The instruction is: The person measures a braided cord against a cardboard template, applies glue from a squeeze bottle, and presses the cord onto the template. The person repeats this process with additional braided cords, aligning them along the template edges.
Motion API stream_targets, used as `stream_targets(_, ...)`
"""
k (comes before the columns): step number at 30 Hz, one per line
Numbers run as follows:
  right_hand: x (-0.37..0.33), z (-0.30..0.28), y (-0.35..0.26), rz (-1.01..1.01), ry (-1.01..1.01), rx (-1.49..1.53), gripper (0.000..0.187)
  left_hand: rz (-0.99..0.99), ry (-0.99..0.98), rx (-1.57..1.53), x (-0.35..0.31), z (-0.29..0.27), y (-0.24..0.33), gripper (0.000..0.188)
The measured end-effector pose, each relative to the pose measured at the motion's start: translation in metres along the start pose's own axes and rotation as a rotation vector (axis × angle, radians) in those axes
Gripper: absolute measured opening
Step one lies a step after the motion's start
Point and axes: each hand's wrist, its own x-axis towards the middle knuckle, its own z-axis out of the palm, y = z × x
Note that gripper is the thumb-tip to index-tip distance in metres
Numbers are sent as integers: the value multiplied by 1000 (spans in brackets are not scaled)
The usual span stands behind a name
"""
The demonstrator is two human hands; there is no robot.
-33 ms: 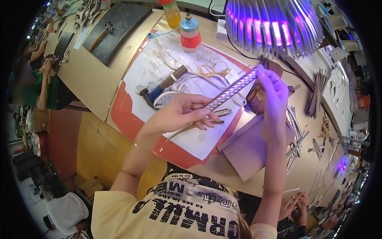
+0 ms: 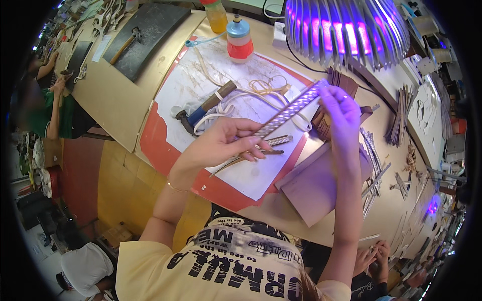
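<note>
Purple lamplight washes over the counter, where a long woven strip is held up slantwise above a white sheet. Her left hand pinches its lower end along with thin slivers; her right hand grips the upper end. A hammer lies just beyond, near pale loose strips.

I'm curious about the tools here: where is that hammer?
In the head view the hammer lies on the white sheet, just beyond the left hand, beside loose pale strips.
</note>
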Motion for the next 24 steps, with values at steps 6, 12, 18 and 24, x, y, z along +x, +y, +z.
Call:
stream_targets(6,-5,16,9,-27,-312,-99,22,189,-37,63,-15,-3,-8,37)
stream_targets(12,-11,25,8,-151,-243,-377,27,43,160,35,-7,4,-6,38)
stream_targets(18,5,13,3,3,-560,-753,29,205,342,18,-19,-17,-7,33)
stream_targets(24,0,46,42,-190,-939,-1345,27,216,490,-50,-48,-38,-16,29)
